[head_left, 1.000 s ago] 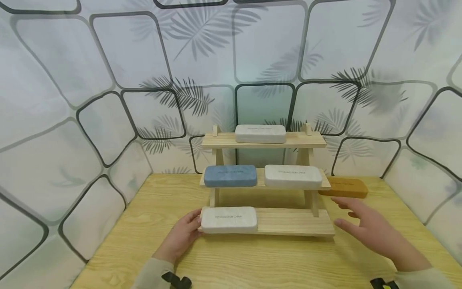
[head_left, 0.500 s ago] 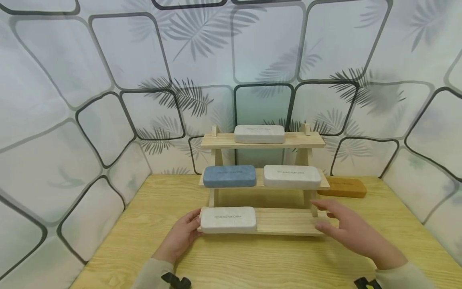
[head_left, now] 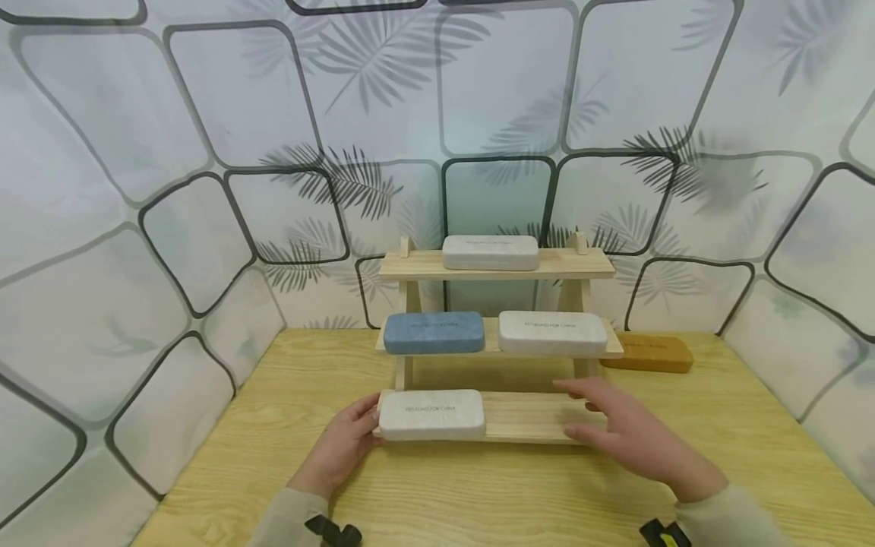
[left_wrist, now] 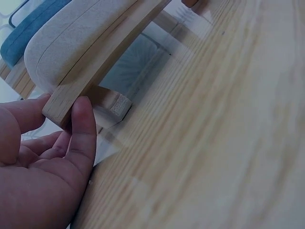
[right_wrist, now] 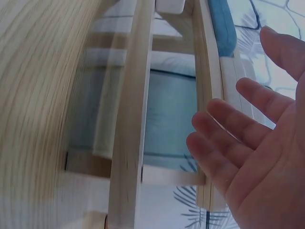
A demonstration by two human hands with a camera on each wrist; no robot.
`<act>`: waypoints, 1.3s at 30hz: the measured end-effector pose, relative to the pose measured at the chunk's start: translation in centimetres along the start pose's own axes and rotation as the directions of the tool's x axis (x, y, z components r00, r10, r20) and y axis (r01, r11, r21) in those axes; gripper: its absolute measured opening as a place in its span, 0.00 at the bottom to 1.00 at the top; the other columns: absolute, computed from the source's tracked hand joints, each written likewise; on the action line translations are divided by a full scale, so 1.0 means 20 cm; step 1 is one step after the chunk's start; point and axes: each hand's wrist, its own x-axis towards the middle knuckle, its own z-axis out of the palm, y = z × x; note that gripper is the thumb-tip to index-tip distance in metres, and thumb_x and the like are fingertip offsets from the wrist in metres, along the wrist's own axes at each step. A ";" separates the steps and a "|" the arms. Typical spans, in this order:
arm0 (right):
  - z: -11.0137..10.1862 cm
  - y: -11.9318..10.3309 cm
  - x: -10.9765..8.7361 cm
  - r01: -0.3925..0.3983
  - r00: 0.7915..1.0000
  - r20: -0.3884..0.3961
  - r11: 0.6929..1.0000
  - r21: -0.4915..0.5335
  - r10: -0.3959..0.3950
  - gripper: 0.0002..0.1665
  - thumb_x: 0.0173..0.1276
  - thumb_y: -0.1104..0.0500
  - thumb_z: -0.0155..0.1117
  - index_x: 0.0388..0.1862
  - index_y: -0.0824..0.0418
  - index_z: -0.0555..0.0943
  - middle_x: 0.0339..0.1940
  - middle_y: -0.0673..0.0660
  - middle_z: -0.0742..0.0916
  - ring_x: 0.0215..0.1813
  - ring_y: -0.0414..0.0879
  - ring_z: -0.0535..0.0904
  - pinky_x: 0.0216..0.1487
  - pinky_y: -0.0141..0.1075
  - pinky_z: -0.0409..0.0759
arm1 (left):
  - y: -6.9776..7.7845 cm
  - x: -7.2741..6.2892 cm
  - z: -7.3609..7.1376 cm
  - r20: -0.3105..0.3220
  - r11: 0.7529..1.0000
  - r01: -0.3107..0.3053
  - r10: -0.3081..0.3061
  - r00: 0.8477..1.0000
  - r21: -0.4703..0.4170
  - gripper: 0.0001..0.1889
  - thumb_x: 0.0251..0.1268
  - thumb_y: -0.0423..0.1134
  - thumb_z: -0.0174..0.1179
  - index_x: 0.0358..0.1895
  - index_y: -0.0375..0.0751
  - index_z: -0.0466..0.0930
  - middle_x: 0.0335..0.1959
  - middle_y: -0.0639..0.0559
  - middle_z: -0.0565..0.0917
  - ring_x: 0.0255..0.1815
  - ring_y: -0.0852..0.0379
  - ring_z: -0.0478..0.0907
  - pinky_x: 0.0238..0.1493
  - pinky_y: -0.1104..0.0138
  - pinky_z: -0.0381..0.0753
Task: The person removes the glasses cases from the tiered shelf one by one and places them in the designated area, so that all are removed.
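My left hand (head_left: 344, 441) pinches the left end of the bottom plank of a three-tier wooden display stand (head_left: 522, 418). In the left wrist view its thumb and a finger (left_wrist: 83, 119) lie on opposite faces of that plank. Beside the thumb, a white glasses case (head_left: 432, 415) sits on the plank. My right hand (head_left: 625, 433) hovers by the right part of the bottom shelf, fingers spread and holding nothing. On the middle tier lie a blue glasses case (head_left: 434, 333) and a white lettered case (head_left: 552, 333). A whitish case (head_left: 490, 252) rests on the top tier.
An orange-brown case (head_left: 649, 353) lies on the table behind the stand's right side. The light wooden table (head_left: 437, 501) reaches back to a patterned cloth backdrop (head_left: 383, 91), which also rises on the left and right.
My right hand has moved left, from beside the stand's right end to over the right part of the bottom shelf. The left hand and the cases have kept their places.
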 end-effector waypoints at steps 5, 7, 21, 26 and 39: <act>0.04 -0.04 0.03 0.017 1.000 0.012 0.999 0.033 -0.017 0.33 0.70 0.51 0.71 0.72 0.51 0.73 0.67 0.50 0.79 0.65 0.51 0.75 0.59 0.51 0.78 | 0.00 0.00 0.00 -0.003 1.000 0.010 -0.010 1.000 0.000 0.29 0.82 0.37 0.50 0.77 0.28 0.56 0.71 0.32 0.68 0.57 0.53 0.77 0.49 0.62 0.80; 0.06 -0.05 0.05 0.011 1.000 0.028 0.999 0.053 -0.012 0.34 0.70 0.51 0.71 0.72 0.51 0.73 0.68 0.51 0.78 0.66 0.51 0.75 0.60 0.52 0.78 | 0.00 0.00 0.00 -0.002 1.000 0.009 -0.009 1.000 0.000 0.29 0.82 0.37 0.49 0.77 0.27 0.56 0.71 0.32 0.68 0.57 0.53 0.77 0.50 0.62 0.80; 0.21 -0.13 0.16 -0.011 0.995 0.098 0.985 0.171 -0.005 0.37 0.71 0.52 0.70 0.77 0.48 0.67 0.72 0.48 0.74 0.70 0.52 0.71 0.66 0.54 0.71 | -0.01 0.01 -0.01 0.000 1.000 0.003 -0.003 1.000 -0.011 0.28 0.82 0.36 0.48 0.77 0.27 0.56 0.71 0.30 0.67 0.57 0.52 0.77 0.51 0.61 0.80; 0.28 -0.13 0.20 -0.002 0.996 0.094 0.986 0.164 -0.014 0.39 0.72 0.52 0.69 0.77 0.55 0.66 0.73 0.55 0.74 0.70 0.54 0.71 0.67 0.55 0.71 | 0.00 0.01 0.00 0.000 1.000 0.009 -0.009 1.000 -0.004 0.28 0.82 0.37 0.49 0.77 0.27 0.56 0.71 0.31 0.68 0.57 0.52 0.77 0.51 0.61 0.80; 0.37 -0.15 0.26 -0.043 0.995 0.101 0.983 0.178 0.025 0.43 0.71 0.45 0.69 0.79 0.57 0.64 0.74 0.57 0.73 0.70 0.56 0.71 0.68 0.56 0.68 | -0.01 0.00 0.01 -0.005 1.000 0.005 -0.005 1.000 -0.002 0.27 0.82 0.36 0.47 0.77 0.27 0.56 0.71 0.31 0.68 0.58 0.51 0.76 0.51 0.61 0.80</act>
